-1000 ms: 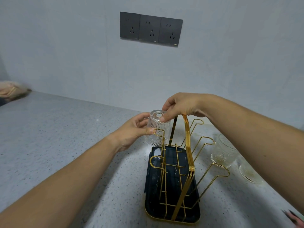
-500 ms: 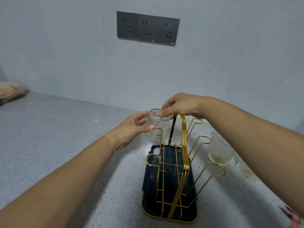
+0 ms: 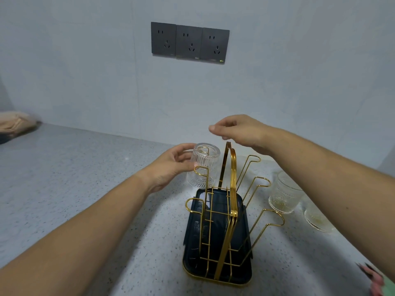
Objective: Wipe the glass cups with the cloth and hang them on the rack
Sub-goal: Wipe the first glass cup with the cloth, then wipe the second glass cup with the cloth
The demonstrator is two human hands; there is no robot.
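Note:
A ribbed glass cup (image 3: 203, 165) hangs upside down over the far left prong of the gold wire rack (image 3: 232, 189), which stands in a dark tray (image 3: 245, 272). My left hand (image 3: 171, 165) still holds the cup's side, thumb and fingers curled round it. Above the rack's handle my right hand (image 3: 237, 131) hovers with relaxed fingers and holds nothing. Two more glass cups stand on the counter to the right of the rack: an upright one (image 3: 284, 193) and another (image 3: 316, 218) partly hidden behind my right forearm.
The grey speckled counter (image 3: 74, 178) runs back to a pale wall with three dark sockets (image 3: 189, 42). A folded beige cloth (image 3: 15, 124) lies at the far left edge. Something pink and green (image 3: 376, 280) shows at the bottom right corner.
My right hand has let go of the cup's base and risen above the rack. The cup has settled lower onto the far left prong, with my left hand still on it.

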